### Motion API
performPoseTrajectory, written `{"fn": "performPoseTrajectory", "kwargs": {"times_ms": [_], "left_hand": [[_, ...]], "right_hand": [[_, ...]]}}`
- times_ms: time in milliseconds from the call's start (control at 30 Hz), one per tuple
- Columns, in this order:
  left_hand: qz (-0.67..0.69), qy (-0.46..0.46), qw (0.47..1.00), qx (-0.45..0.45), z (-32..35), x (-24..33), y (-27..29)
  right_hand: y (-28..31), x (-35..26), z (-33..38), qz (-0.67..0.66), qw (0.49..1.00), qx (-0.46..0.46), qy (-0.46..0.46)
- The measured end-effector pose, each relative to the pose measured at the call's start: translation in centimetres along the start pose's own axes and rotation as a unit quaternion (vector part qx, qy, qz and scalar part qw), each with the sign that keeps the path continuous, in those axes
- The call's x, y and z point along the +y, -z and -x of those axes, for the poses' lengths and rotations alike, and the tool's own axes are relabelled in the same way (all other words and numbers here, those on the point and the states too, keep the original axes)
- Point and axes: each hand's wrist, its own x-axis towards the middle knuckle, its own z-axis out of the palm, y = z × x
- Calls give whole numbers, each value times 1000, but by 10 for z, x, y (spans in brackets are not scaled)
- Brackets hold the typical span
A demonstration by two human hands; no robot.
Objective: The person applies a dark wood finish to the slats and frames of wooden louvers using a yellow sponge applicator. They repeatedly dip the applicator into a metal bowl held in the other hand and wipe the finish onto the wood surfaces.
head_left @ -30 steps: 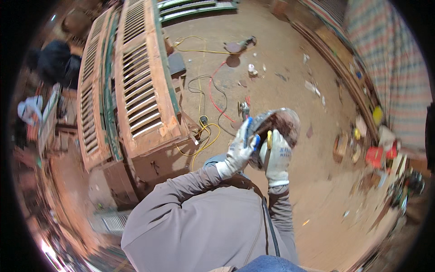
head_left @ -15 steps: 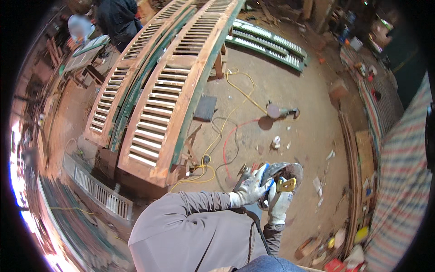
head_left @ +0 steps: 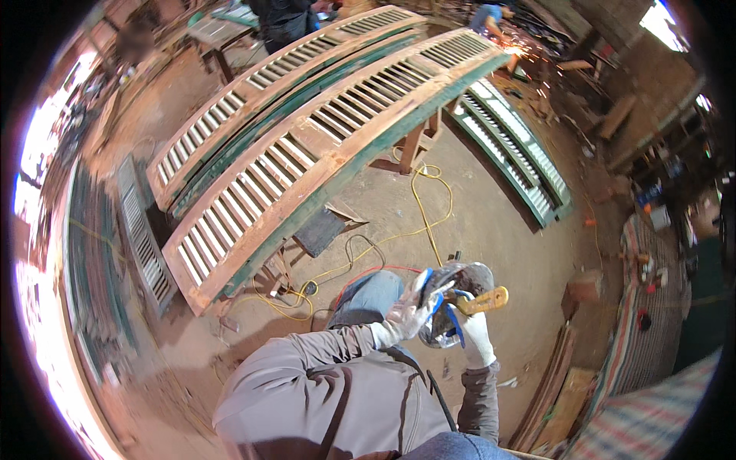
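My left hand (head_left: 406, 316), in a white glove with blue on it, has its fingers closed at the left side of a dark, scuffed, bowl-like container (head_left: 474, 279). The inside of the container looks dark and stained. Close beside it, my right hand (head_left: 477, 337), gloved alike, grips a tool with a yellow-brown handle (head_left: 491, 300) that points right across the container. The tool's working end is hidden by my fingers and the container. Both hands are together in front of my body, above the floor.
Long curved louvred shutters (head_left: 299, 153) rest on wooden supports ahead and left. Green-and-white shutters (head_left: 510, 149) lie farther right. A yellow cord (head_left: 420, 201) loops over the floor. Sparks (head_left: 521, 50) fly near a person (head_left: 488, 19) at the back; another person (head_left: 284, 19) stands beyond the shutters.
My view has swung round, and my leg now shows beside my left hand. Both hands stay together at the container. The handle now points more to the right. Sparks have come into view.
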Motion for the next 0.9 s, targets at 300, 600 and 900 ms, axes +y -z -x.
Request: {"fn": "performPoseTrajectory", "kwargs": {"times_ms": [300, 600, 900], "left_hand": [[226, 101, 956, 158, -227, -36, 30], [389, -8, 885, 257, -471, -38, 124], [249, -15, 863, 439, -599, -82, 187]], "right_hand": [[41, -98, -255, -37, 991, -123, 27], [43, -265, -485, -119, 987, -106, 8], [-29, -331, -702, 15, 943, -301, 140]]}}
